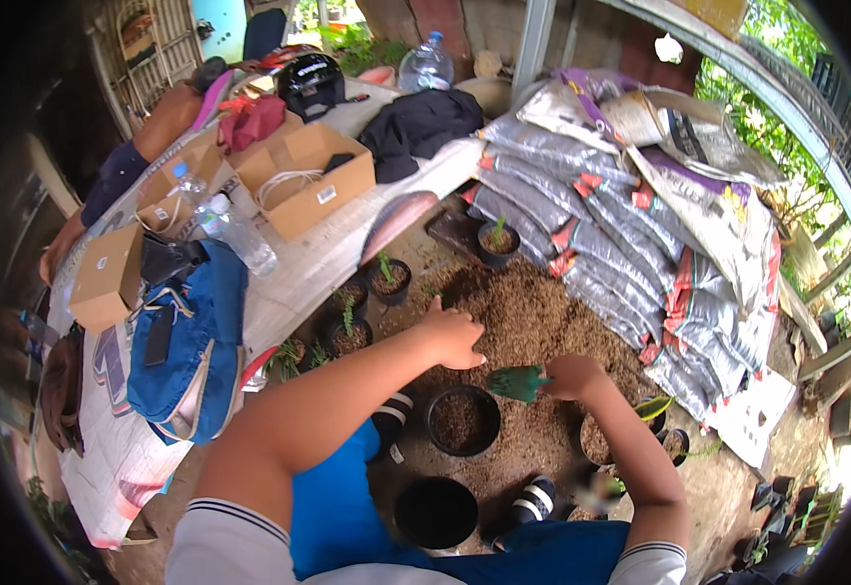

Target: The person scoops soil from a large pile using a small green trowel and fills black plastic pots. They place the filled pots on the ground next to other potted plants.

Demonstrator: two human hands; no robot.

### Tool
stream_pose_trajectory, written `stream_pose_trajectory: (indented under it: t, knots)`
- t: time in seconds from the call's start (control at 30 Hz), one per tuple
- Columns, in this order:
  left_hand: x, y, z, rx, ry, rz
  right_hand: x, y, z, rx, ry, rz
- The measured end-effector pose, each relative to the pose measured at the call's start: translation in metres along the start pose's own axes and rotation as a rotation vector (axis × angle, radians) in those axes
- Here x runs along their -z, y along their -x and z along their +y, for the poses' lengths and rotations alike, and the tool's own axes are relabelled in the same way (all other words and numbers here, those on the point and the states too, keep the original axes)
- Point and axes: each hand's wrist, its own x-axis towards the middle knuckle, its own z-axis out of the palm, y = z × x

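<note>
In my right hand (575, 376) is a green hand trowel (517, 383), its blade pointing left beside the rim of a black plastic pot (463, 420). Loose brown potting mix lies inside that pot. My left hand (454, 336) is held out above the ground with its fingers spread and nothing in them. Beyond both hands spreads a heap of brown potting mix (542, 314). Closer to my body, between my feet, stands a second black pot (436, 512) with a dark interior.
Small potted plants (389, 279) line the left side; others (593, 439) stand by my right forearm. Stacked silver bags (608, 241) rise at the right. On a covered platform at left are a blue backpack (187, 336), cardboard boxes (308, 175) and a helmet (311, 84). A person (165, 121) lies behind.
</note>
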Motion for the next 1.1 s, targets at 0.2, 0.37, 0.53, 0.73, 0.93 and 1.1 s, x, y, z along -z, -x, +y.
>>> stream_pose_trajectory:
  t: [0.2, 0.37, 0.53, 0.73, 0.93, 1.1]
  knots:
    - [0.010, -0.014, 0.004, 0.063, 0.035, 0.022, 0.040, -0.008, 0.026, -0.175, 0.022, 0.106]
    - [0.016, -0.009, 0.019, 0.062, 0.070, -0.046, 0.032, 0.004, 0.007, -0.239, 0.006, 0.158]
    - [0.015, -0.001, 0.033, -0.065, 0.182, -0.055, -0.046, 0.008, -0.017, -0.051, 0.056, 0.011]
    - [0.039, 0.066, 0.061, -0.207, 0.419, 0.161, -0.043, 0.021, -0.012, 0.097, -0.006, -0.196]
    - [0.065, 0.083, 0.069, -0.303, 0.503, 0.215, -0.032, 0.010, -0.015, -0.094, 0.073, -0.054]
    - [0.010, 0.043, 0.052, -0.257, 0.591, 0.410, -0.037, 0.007, -0.020, 0.076, -0.004, -0.110]
